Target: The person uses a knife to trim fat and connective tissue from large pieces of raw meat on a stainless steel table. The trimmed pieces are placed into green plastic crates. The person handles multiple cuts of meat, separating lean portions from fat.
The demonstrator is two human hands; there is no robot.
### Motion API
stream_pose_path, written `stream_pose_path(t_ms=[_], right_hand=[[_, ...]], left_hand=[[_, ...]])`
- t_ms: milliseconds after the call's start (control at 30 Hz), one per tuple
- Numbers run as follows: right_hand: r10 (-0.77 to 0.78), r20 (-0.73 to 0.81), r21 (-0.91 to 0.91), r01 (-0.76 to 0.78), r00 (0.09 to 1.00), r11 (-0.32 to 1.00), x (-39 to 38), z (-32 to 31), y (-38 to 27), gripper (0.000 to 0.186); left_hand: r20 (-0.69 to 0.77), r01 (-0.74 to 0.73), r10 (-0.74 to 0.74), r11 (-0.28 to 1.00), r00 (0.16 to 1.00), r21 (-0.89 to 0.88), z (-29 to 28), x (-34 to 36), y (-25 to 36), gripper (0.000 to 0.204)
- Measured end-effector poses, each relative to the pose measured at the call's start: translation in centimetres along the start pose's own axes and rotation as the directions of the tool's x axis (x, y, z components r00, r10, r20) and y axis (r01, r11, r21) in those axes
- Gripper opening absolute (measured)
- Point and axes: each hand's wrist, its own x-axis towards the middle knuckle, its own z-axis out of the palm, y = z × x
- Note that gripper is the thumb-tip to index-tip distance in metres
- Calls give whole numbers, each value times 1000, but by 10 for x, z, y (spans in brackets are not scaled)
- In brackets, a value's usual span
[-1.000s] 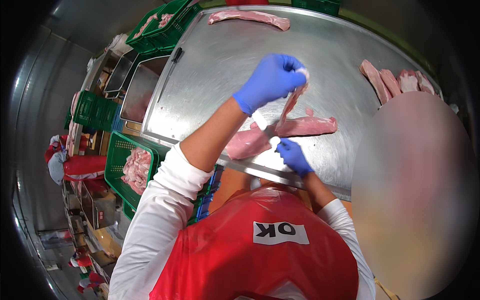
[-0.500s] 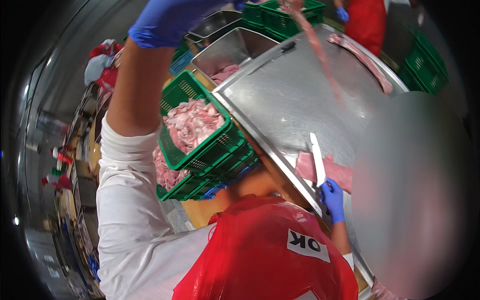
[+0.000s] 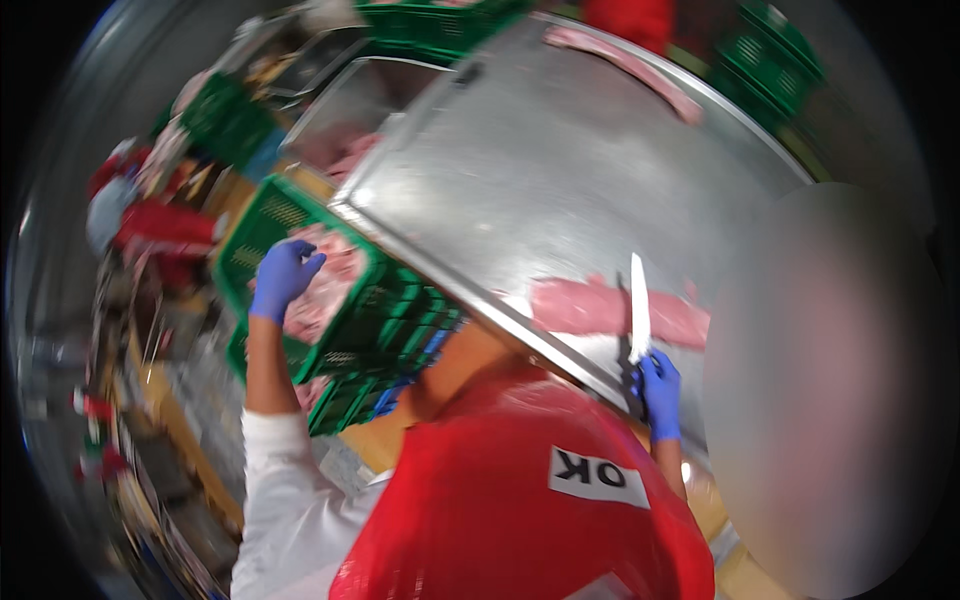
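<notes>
My left hand [image 3: 283, 277], in a blue glove, is over a green crate [image 3: 365, 285] heaped with pale pink meat trimmings [image 3: 325, 290]. Its fingers are curved and slightly apart, and I see nothing between them. My right hand [image 3: 661, 393], also blue-gloved, is closed round the dark handle of a knife [image 3: 640, 310]. The pale blade points away from me, over a long pink cut of meat [image 3: 580, 306] lying at the near edge of the steel table [image 3: 520, 150]. A blurred patch at the right hides whatever lies beyond the meat's right end.
A long meat strip [image 3: 630, 70] lies along the table's far edge. Left of the table stands a steel bin [image 3: 375, 82] with meat inside. More green crates [image 3: 765, 65] stand at the far right. A person in a red apron [image 3: 165, 230] is at the left.
My left hand has come down from high up to the crate. The blurred meat strip over the table is gone from view. The view has shifted; my right hand still holds the knife.
</notes>
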Motion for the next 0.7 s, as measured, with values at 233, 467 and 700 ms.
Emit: stream_pose_path(t_ms=[233,467,700], right_hand=[[82,-223,88,-64,971,994,-36,-71,8,32],[150,-460,124,-103,875,987,-94,-140,46,31],[222,-519,238,-110,825,965,-114,-163,78,32]], left_hand=[[60,-525,586,763,808,-377,302,-33,287,71],[359,-518,539,840,762,-160,331,-18,402,72],[567,-387,645,763,513,-518,304,21,495,50]])
